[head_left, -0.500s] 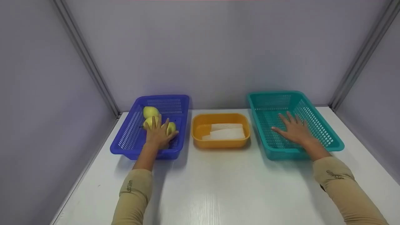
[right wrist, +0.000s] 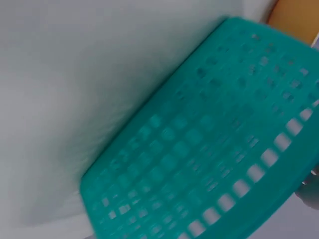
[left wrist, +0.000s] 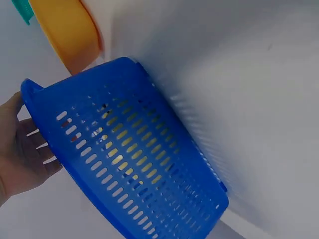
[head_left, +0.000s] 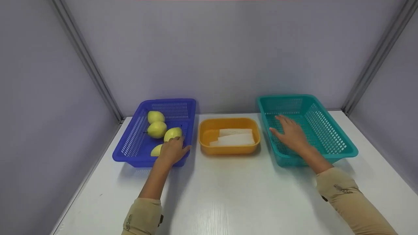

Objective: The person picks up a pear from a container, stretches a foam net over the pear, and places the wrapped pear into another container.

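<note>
My left hand (head_left: 172, 151) is over the near right corner of the blue-purple basket (head_left: 134, 159), fingers loosely bent down beside the yellow-green pears. One pear (head_left: 173, 133) lies just past its fingertips; another pear (head_left: 156, 150) is partly hidden by the hand. Two more pears, the middle one (head_left: 157, 130) and the far one (head_left: 155, 117), sit along the basket's left side. In the left wrist view the left hand (left wrist: 25, 154) reaches over the rim with fingers apart. The right hand (head_left: 294, 134), fingers extended and thumb spread, hovers over the left part of the teal basket (head_left: 329, 129).
Between the baskets stands an orange tub (head_left: 230, 150) with white mesh-like sheets (head_left: 235, 139) in it. All three containers rest toward the back of the white table (head_left: 225, 195), near the grey back wall (head_left: 225, 58). Side walls rise at left and right.
My left hand has drawn back toward the basket's near right corner, its fingers now bent instead of spread, uncovering the pears. The right hand has shifted left over the teal basket.
</note>
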A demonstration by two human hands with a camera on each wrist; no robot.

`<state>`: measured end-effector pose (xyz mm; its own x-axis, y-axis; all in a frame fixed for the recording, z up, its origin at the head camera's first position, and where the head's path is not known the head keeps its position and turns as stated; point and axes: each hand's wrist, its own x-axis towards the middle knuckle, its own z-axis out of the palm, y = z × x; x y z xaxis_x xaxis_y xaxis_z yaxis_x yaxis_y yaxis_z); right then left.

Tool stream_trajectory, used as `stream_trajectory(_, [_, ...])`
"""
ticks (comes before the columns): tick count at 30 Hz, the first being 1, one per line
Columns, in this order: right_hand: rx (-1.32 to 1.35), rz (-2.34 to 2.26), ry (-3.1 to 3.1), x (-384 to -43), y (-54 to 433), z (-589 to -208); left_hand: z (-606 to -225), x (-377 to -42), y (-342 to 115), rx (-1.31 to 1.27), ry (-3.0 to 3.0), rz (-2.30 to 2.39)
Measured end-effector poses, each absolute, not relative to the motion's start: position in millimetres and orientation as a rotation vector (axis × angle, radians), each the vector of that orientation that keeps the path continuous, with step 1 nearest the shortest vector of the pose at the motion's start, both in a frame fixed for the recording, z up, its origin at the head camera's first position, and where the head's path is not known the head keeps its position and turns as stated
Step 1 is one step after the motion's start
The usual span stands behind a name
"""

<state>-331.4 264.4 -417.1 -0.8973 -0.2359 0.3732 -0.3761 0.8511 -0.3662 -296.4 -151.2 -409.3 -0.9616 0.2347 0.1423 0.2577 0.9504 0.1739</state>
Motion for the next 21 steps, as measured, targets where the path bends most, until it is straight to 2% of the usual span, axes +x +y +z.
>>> stream_trajectory(9, [0.663,1.063,-2.503,-308,174,-418,-415,-271,-148,-0.357,-2.892,-0.499])
stream_trajectory(15, [0.72,1.249,-2.504,-300,133,-431,-418,-260,-146,-0.427,-2.8,-0.481])
stream_trajectory(21, [0.706,1.487,-2.508,-293,95,-442,-415,-255,-147,-0.392,-2.783,-0.461])
